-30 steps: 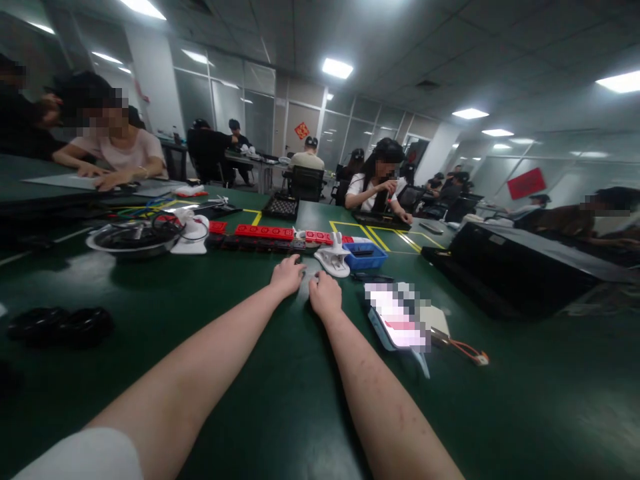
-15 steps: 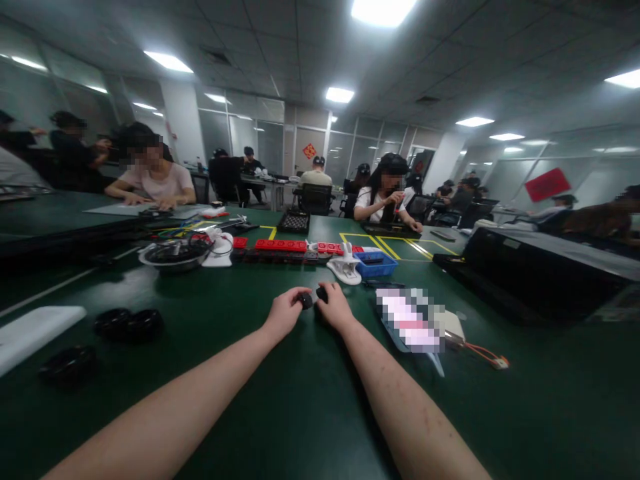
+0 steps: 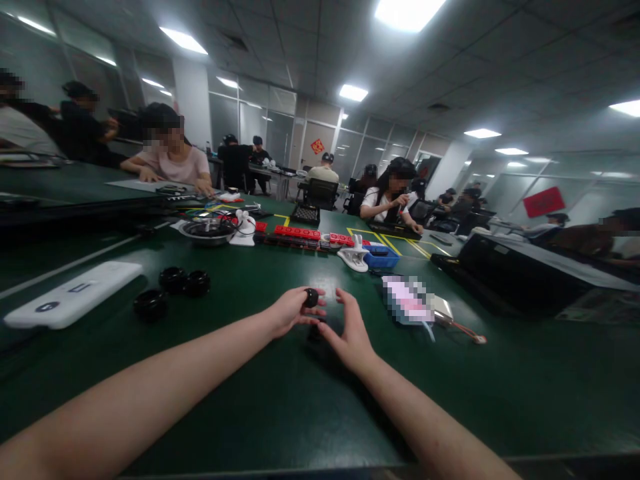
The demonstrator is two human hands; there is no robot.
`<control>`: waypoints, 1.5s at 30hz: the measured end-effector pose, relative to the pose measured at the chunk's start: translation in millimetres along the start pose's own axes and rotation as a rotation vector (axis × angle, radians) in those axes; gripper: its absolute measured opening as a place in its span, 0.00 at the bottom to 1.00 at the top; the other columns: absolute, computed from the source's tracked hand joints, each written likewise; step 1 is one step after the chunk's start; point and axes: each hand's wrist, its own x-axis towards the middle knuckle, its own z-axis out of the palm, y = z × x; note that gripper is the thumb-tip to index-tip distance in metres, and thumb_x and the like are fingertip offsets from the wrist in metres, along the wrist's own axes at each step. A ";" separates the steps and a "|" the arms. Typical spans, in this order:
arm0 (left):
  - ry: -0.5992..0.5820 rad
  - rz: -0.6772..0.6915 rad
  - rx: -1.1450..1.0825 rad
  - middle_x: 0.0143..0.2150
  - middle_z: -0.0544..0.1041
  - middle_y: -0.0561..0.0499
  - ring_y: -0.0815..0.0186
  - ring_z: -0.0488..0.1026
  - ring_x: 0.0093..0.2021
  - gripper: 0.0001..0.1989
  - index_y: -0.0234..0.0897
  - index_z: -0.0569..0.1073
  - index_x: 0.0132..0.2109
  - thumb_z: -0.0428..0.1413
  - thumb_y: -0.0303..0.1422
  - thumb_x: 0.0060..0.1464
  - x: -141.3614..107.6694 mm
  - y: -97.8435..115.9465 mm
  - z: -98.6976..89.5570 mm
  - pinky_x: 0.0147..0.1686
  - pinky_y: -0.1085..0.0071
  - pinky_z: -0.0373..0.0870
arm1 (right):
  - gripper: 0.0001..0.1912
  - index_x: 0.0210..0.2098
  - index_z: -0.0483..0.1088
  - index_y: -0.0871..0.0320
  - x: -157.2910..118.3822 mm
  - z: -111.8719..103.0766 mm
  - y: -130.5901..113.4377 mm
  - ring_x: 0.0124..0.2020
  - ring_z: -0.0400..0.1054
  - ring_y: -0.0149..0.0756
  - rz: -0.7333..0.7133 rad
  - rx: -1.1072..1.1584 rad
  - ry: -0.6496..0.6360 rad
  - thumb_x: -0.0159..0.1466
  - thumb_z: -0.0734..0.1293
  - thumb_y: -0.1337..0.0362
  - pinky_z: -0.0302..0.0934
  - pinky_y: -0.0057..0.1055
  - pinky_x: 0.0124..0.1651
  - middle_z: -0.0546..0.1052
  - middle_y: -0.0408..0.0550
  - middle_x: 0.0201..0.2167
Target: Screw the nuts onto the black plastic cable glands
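My left hand holds a small black round piece, perhaps a wheel, at its thumb side, with the other fingers spread. Facing it, my right hand is open, thumb and fingers apart and nothing between them. Beneath the two hands, close to the right thumb, is a second dark piece, blurred and partly hidden; I cannot tell whether the thumb touches it. Off to the left on the green table stand several black ring-shaped pieces, grouped together.
A white flat case lies at far left. Across the middle are a metal bowl of cables, red blocks, a white clamp and a blue bin. A pouch and a black box stand right. Co-workers sit beyond.
The camera view has shifted. My right hand has opened and let go of its black piece, which appears below the hands. My left hand has turned, fingers spreading, still with its piece.
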 end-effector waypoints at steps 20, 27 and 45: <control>-0.248 0.187 0.371 0.44 0.68 0.45 0.60 0.65 0.44 0.23 0.35 0.67 0.47 0.49 0.45 0.49 4.1 0.9 -7.3 0.39 0.67 0.63 | 0.18 0.44 0.64 0.57 21.3 -23.2 7.6 0.38 0.64 0.38 0.197 0.335 0.319 0.54 0.65 0.63 0.62 0.30 0.33 0.66 0.50 0.41; -0.324 0.499 1.208 0.47 0.67 0.47 0.54 0.62 0.48 0.24 0.40 0.73 0.42 0.61 0.47 0.36 8.7 -22.5 -11.9 0.48 0.60 0.57 | 0.17 0.39 0.62 0.58 17.1 -10.3 23.8 0.27 0.64 0.33 0.369 0.345 0.121 0.50 0.67 0.63 0.60 0.29 0.29 0.69 0.43 0.30; -0.398 0.466 0.973 0.38 0.72 0.52 0.63 0.67 0.40 0.18 0.39 0.72 0.43 0.59 0.37 0.43 22.5 -15.2 -36.5 0.41 0.70 0.61 | 0.15 0.45 0.62 0.55 22.3 -0.6 28.4 0.42 0.66 0.37 0.275 0.626 -0.175 0.58 0.62 0.62 0.61 0.35 0.44 0.70 0.49 0.42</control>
